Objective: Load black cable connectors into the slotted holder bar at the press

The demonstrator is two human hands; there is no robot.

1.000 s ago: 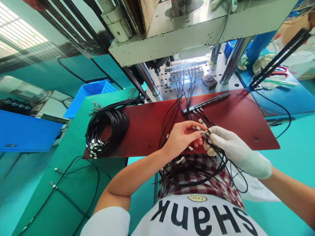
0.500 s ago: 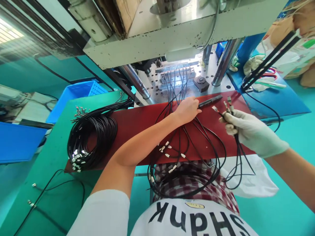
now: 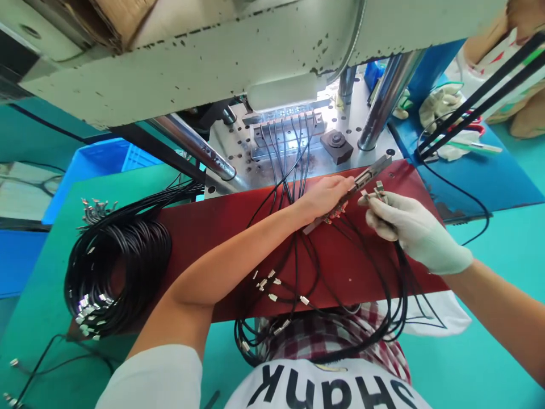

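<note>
My bare left hand [image 3: 326,196] is closed on a long metal bar [image 3: 371,171], which slants across the red board [image 3: 191,238]. Small reddish and metallic cable ends [image 3: 337,211] show along the bar's lower edge. Close to its far end is my right hand [image 3: 411,227], in a white glove and closed around several black cables [image 3: 402,267]. Their metal connectors [image 3: 380,187] stick out past the fingertips, near the bar but seemingly apart from it. Behind the hands, more thin black cables run into a metal mould [image 3: 287,133] on the press bed.
A big coil of black cables [image 3: 145,244] lies on the board's left. The press's pale crossbeam [image 3: 191,74] hangs above, between steel columns [image 3: 385,105]. Gloves [image 3: 440,105] and red-handled scissors [image 3: 474,129] rest on a blue surface at right. Loose cables drape over my lap.
My left hand has picked up and tilted the metal bar, which lay on the board before. My right hand has brought the cables left, closer to the bar. The view has shifted.
</note>
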